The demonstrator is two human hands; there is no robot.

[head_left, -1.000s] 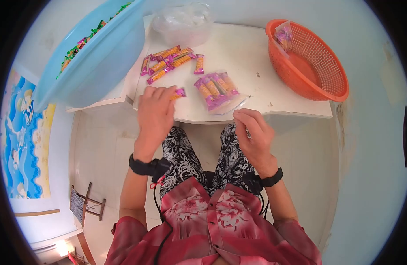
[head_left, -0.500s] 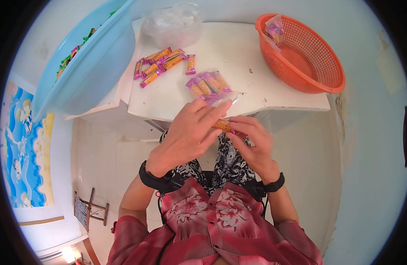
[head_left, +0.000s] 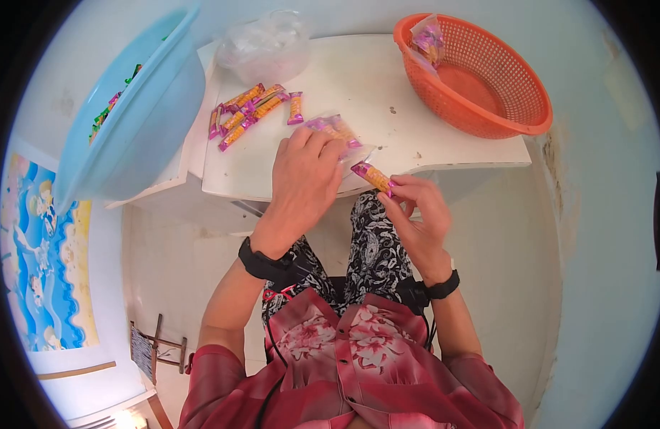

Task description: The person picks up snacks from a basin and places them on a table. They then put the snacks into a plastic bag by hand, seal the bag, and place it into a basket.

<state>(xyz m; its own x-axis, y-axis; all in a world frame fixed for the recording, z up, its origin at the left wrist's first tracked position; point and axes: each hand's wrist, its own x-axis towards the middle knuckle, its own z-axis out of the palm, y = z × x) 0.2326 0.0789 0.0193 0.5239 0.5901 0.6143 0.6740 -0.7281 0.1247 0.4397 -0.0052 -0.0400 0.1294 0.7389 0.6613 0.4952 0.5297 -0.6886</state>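
A white, curved-fronted desk [head_left: 373, 79] carries a clear plastic bag of purple-and-yellow packets [head_left: 348, 134]. The left hand [head_left: 305, 170] overlaps it, its grip hard to tell; the right hand [head_left: 424, 214] pinches one slim purple-and-yellow packet [head_left: 373, 176] nearby.

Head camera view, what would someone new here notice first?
Probably the large blue basin at upper left and the orange basket at upper right. Then, centrally, the hands: the right hand grips a yellow-and-purple packet, while the left hand is at a clear bag of similar packets.
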